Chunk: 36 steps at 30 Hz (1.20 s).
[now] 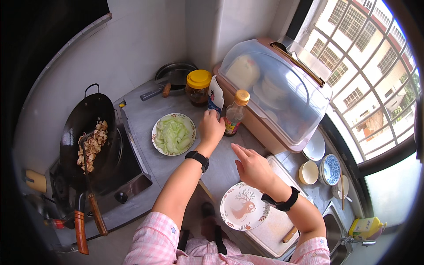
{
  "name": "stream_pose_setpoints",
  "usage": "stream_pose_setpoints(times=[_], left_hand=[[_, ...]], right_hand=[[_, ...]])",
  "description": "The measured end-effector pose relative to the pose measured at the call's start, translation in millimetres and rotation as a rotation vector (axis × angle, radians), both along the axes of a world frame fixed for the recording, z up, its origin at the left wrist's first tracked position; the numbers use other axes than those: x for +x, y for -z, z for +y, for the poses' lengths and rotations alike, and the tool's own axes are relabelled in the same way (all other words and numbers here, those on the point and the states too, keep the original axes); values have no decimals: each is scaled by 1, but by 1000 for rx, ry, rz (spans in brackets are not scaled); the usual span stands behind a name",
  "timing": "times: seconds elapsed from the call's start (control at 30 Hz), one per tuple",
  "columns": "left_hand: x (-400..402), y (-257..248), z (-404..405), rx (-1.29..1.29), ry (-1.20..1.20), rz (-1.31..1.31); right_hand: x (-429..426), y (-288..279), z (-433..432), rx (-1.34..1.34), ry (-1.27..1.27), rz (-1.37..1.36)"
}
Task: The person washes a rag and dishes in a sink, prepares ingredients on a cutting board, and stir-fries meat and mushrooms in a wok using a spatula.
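My left hand reaches to the back of the grey counter and grips the lower part of a white-and-blue packet. The packet stands between a yellow-lidded jar of dark contents and a sauce bottle with an orange cap. To the left of that hand is a plate of sliced pale-green vegetable. My right hand hovers over the counter with fingers extended, nothing visible in it. Just below it, a plate with a deer picture overlaps a cutting board.
On the left, a black wok with diced food and a spatula sits on a gas stove. A lidded dish box borders the counter. Several bowls, a knife handle and a sink lie to the right.
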State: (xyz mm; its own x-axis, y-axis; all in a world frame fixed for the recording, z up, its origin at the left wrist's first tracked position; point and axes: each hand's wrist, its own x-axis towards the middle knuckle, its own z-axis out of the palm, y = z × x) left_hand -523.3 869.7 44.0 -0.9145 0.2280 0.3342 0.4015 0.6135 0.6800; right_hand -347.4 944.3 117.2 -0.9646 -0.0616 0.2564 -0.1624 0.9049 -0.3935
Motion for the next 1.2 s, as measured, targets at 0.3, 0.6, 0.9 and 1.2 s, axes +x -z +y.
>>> stream_pose_setpoints(times=[0.3, 0.6, 0.9, 1.2], left_hand=[[-29, 18, 7, 73, -35, 119], [88, -96, -118, 381, 239, 145], [182, -173, -268, 541, 133, 157], [259, -150, -394, 406, 3, 2]], right_hand=[[5, 17, 21, -201, 39, -198], [-38, 23, -7, -1344, 8, -618], [-27, -45, -155, -1691, -649, -856], [-22, -94, -234, -1321, -199, -148]])
